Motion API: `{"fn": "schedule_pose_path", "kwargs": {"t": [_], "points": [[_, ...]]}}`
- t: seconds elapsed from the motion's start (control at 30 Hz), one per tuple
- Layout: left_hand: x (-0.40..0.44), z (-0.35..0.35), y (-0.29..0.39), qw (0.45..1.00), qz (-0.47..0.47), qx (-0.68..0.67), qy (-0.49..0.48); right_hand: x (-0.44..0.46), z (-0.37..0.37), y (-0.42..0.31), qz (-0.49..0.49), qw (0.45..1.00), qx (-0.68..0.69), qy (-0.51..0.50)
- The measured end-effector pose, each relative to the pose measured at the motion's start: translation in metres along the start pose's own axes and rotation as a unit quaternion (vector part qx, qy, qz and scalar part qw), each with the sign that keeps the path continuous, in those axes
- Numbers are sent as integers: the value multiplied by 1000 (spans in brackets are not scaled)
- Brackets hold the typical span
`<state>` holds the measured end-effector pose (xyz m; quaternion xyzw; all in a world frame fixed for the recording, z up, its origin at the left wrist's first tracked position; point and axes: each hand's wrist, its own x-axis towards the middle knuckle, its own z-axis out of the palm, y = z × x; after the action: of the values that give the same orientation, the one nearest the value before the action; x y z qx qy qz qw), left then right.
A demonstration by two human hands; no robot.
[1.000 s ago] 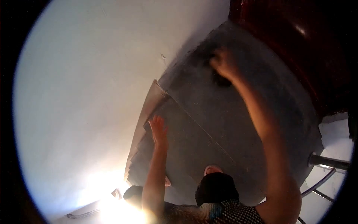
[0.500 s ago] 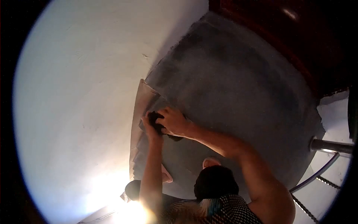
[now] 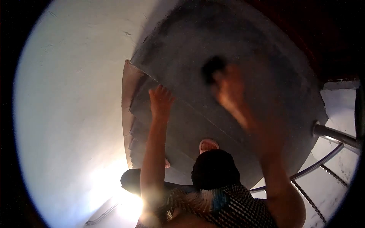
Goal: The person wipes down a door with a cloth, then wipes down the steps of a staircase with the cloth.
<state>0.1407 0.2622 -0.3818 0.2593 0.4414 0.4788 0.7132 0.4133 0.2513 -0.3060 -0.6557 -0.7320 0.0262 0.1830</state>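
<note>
My right hand (image 3: 230, 85) is stretched forward over the dark grey landing (image 3: 182, 57), smeared by motion. It grips a black, soft-looking bundle, seemingly a cloth (image 3: 213, 69), at or near the landing's surface; the blur hides its exact shape. To the left, my left hand (image 3: 161, 100) is at the landing's edge, by the pale wall. Its short visible fingers are slightly bent and apart, and I see nothing in them. Whether it presses on the step I cannot tell.
Grey steps (image 3: 152, 117) descend along the white wall (image 3: 80, 95). A metal railing (image 3: 334, 136) with twisted bars curves at the right. A dark red surface (image 3: 304, 45) borders the far right. My foot in a pink slipper (image 3: 209, 145) stands on a step. Bright light glares at lower left.
Both hands were together on the black cloth at the step's left side. Now my right hand has carried it forward and right over the landing, while the left hand has let go.
</note>
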Motion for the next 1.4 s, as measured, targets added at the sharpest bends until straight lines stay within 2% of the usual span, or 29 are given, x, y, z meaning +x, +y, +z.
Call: {"fn": "schedule_pose_path", "kwargs": {"t": [0.03, 0.07, 0.1, 0.2, 0.27, 0.37, 0.4, 0.47, 0.5, 0.53, 0.6, 0.67, 0.7, 0.73, 0.8, 0.87, 0.9, 0.97, 1.0, 1.07, 1.13, 1.17, 1.2, 1.23, 1.27, 1.3, 1.33, 1.37, 1.4], "points": [[-1, -3, 5, 1000, -1, -20, -13, -23, 20, -34, -13, 995, 99, -14], [-4, -9, 10, 999, -6, -40, -25, -32, 48, -62, -33, 973, 206, -97], [-9, -15, 16, 998, -12, -58, -38, -21, -3, -97, -208, 952, 144, -172], [-19, -23, 29, 993, -22, -90, -70, -24, 18, -126, -252, 929, 233, -140], [-32, -30, 39, 999, 12, -44, 21, -16, 18, -127, -236, 900, 333, -153], [-35, -24, 45, 991, -23, -62, 114, 38, -27, -79, 16, 921, 360, -148], [-33, -27, 43, 984, -47, -69, 159, 62, -14, -44, 35, 954, 292, -60], [-30, -23, 35, 982, -49, -99, 154, 113, -22, 17, 121, 966, 212, 84], [-27, -27, 26, 989, -24, -87, 113, 136, -2, 61, 145, 970, 100, 168], [-27, -28, 20, 995, -1, -74, 73, 149, 2, 65, 141, 970, 101, 169], [-28, -21, 18, 993, -8, -95, 73, 162, 6, 70, 173, 967, -103, 157], [-22, -12, 21, 991, -16, -118, 64, 164, 60, 37, -17, 982, -79, 173], [-19, -9, 24, 987, -35, -140, 75, 154, 45, -24, -4, 995, 27, 91], [-19, -8, 27, 982, -52, -161, 88, 144, 67, -57, -68, 993, 57, 72], [-17, -11, 33, 978, -29, -176, 108, 116, 60, -119, -191, 968, 153, -46], [-17, -14, 40, 966, 17, -212, 148, 92, 72, -151, -282, 943, 172, -34], [-15, -16, 43, 958, 41, -230, 166, 85, 70, -153, -283, 944, 170, -28], [-7, -19, 49, 951, 68, -232, 190, 85, 68, -148, -292, 913, 284, -37], [0, -14, 52, 953, 71, -234, 181, 98, 57, -138, -293, 914, 278, -30], [7, -1, 54, 957, 38, 61, 283, 129, 31, -108, -143, 927, 345, -44], [28, 12, 33, 934, 102, 236, 248, 184, 5, -63, -47, 955, 285, -59], [51, 9, 15, 895, 128, 351, 245, 208, 22, -38, 49, 936, 343, 52], [49, 34, 17, 888, 139, 357, 254, 232, 18, -10, 70, 948, 283, 127], [41, 63, 22, 879, 150, 365, 269, 263, 13, 27, 85, 954, 260, 121], [35, 83, 23, 862, 161, 371, 307, 286, 11, 51, 149, 955, 189, 173], [33, 94, 24, 844, 170, 377, 343, 323, 29, 101, 150, 967, 100, 180], [36, 92, 26, 838, 162, 381, 356, 328, 34, 106, 147, 969, 110, 167], [35, 90, 24, 836, 179, 390, 341, 332, 27, 106, 134, 983, -78, 102], [31, 88, 21, 834, 198, 399, 326, 336, 27, 100, 107, 958, -262, 39]]}}
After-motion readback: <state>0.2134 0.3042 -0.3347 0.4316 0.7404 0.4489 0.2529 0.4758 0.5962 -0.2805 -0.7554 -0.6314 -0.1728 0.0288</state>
